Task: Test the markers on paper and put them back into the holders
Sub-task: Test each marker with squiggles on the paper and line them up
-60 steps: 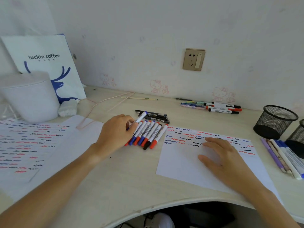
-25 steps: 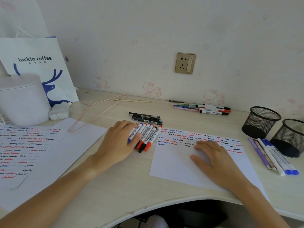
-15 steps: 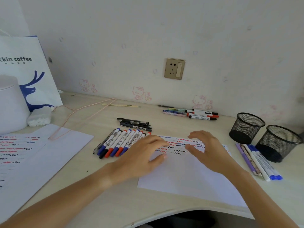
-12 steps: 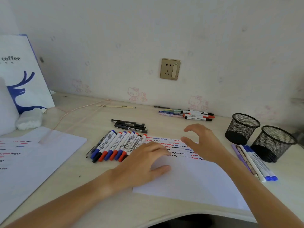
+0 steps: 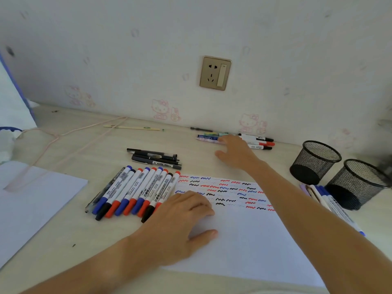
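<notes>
Markers (image 5: 257,142) lie at the back of the surface by the wall. The right hand (image 5: 237,152) reaches over them, fingers spread, holding nothing. The left hand (image 5: 180,221) lies flat on the paper (image 5: 244,240). They look light, stiff and smooth; pinch one mid-barrel.

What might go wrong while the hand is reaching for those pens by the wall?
1. The right hand reaches over a tight bunch of pens and markers by the wall; it may knock a few and send them rolling.
2. The right forearm stretches above the squiggles on the test paper; dropping low could smear any wet ink.
3. The left hand presses the paper right beside the row of markers, so a nudge could scatter them.
</notes>
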